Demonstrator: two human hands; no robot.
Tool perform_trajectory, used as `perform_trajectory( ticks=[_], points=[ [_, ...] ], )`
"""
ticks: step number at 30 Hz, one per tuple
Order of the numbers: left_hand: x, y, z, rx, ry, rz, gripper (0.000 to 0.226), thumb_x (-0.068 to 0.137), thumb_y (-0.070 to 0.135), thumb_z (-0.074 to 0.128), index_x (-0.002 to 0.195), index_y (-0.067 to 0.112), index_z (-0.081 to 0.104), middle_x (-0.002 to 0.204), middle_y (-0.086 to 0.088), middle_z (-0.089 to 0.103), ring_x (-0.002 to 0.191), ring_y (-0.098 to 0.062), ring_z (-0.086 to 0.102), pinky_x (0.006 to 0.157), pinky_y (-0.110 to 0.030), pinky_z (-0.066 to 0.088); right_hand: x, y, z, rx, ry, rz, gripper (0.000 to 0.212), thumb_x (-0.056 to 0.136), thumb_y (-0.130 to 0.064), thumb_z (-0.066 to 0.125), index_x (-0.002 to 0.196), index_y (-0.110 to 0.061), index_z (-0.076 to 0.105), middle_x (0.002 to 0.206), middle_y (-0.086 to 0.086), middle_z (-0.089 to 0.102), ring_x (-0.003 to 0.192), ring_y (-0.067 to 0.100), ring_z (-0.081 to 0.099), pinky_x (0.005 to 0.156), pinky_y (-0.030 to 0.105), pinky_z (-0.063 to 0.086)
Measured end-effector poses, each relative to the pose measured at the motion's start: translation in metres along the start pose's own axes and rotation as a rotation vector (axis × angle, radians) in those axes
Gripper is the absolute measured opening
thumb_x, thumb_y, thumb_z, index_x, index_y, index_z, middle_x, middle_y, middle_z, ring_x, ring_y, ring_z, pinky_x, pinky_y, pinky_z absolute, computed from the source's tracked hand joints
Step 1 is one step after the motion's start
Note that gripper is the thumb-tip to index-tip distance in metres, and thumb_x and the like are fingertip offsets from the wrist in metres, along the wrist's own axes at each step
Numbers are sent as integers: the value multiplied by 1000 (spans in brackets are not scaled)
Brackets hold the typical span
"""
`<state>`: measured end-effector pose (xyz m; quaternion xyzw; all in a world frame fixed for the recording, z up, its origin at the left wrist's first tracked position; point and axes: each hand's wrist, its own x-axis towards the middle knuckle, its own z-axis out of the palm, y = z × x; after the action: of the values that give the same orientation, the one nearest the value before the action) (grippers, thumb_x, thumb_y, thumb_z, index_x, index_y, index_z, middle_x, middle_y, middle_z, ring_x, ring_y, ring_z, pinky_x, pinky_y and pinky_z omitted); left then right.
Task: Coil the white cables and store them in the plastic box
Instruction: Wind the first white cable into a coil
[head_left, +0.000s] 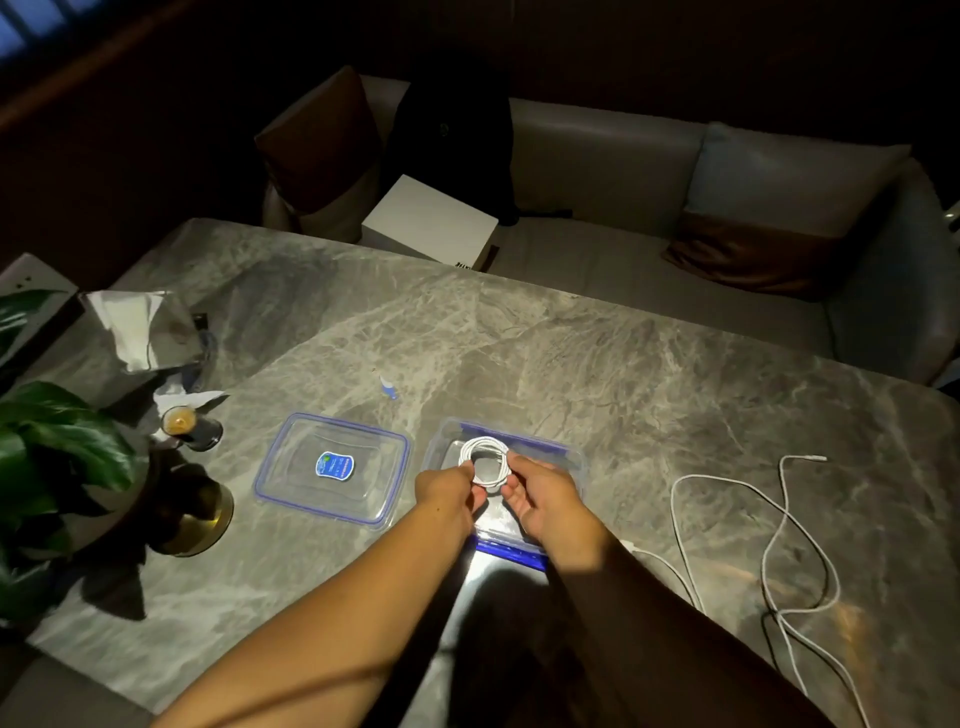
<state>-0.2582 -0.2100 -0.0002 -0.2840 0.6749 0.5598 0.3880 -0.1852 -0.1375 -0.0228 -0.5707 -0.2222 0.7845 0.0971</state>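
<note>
- Your left hand (449, 491) and right hand (545, 506) pinch the coiled cable (480, 441) over the plastic box (519, 434).
- Grey marble worktop (571, 353); sofa (623, 171) at twelve o'clock, loose cable (781, 475) at three.

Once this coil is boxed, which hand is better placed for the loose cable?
Right, probably: the loose cable lies right of the plastic box, nearer the right hand; the left hand would cross over.

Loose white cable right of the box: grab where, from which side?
The plug end of the loose cable, probably from above: it lies flat on the table, apart from the crossing loops, so coiling starts at an end. Left hand and right hand hold the coiled cable.
</note>
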Motion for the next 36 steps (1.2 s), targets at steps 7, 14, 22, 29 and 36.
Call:
perform_trajectory(
  ticks=[7,14,22,29,36],
  points=[
    [21,-2,13,51,32,-57,17,96,1,55,79,2,56,57,-11,48,41,-16,39,35,-15,39,29,9,-5,-74,2,-93,10,94,-5,62,104,-4,64,83,9,64,69,15,60,54,20,54],
    [38,-6,24,-66,84,-102,10,98,5,57,89,-1,58,54,-12,51,26,-13,43,28,-15,39,42,14,-4,-466,87,-309,10,89,-9,68,81,-12,62,61,9,56,43,16,52,43,25,46],
    [54,-13,27,-42,112,-134,27,98,15,59,76,1,55,39,-9,46,15,-12,36,27,-14,35,53,18,0,-357,-30,-179,22,101,-12,52,80,-7,56,65,16,60,54,29,61,58,39,55],
    [53,-14,25,-117,123,-155,30,104,23,48,103,-3,63,44,-10,45,18,-16,43,26,-18,37,54,19,2,-534,-106,-254,18,97,-12,56,81,-6,58,60,17,65,47,26,60,53,33,52],
    [36,-1,22,-91,31,-230,39,108,28,34,81,5,49,55,-11,49,20,-22,48,26,-27,45,54,26,6,-697,7,-362,22,88,-28,67,74,-11,63,65,15,72,56,37,70,62,49,61]
  ],
)
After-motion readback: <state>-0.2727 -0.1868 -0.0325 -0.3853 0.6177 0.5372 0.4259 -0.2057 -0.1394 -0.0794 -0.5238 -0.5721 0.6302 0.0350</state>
